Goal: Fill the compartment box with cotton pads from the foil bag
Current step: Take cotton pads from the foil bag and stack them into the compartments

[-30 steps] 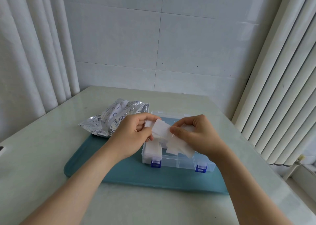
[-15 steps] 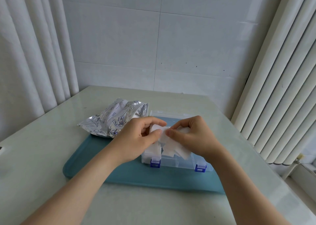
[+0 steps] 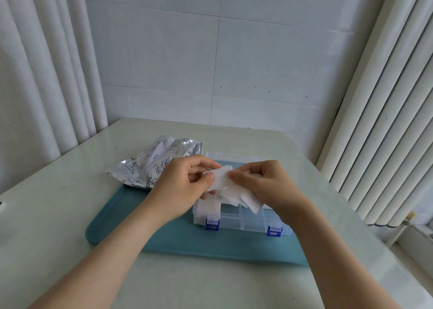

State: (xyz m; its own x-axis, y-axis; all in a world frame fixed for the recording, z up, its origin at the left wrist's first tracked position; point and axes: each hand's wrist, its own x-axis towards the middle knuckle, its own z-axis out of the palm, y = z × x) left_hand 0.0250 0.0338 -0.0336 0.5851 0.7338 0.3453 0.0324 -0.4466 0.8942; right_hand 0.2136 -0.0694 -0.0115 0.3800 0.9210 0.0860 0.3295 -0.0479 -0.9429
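Nearest to us, our two bare forearms reach in over the pale table (image 3: 58, 215) toward a teal tray (image 3: 145, 233) that lies flat on it. On the tray's right half sits the clear compartment box (image 3: 241, 222), its two blue latches (image 3: 212, 224) facing us; we see white pads already stacked in its near-left compartment, while the near middle cells look bare. Just above the box, our left hand (image 3: 185, 186) curls its fingers and thumb to pinch one end of the cotton pads (image 3: 222, 179), and our right hand (image 3: 269, 186) pinches the other end while a loose bunch of them hangs from its palm down over the box. How many pads we hold we cannot tell, as they blur together. Behind the hands the box's clear lid (image 3: 225, 155) seems to lie open. To the left, the crumpled foil bag (image 3: 154, 165) rests partly on the tray's far-left corner, its mouth turned toward the box. Beyond stand a tiled wall (image 3: 210, 62) and white curtains (image 3: 386, 121).
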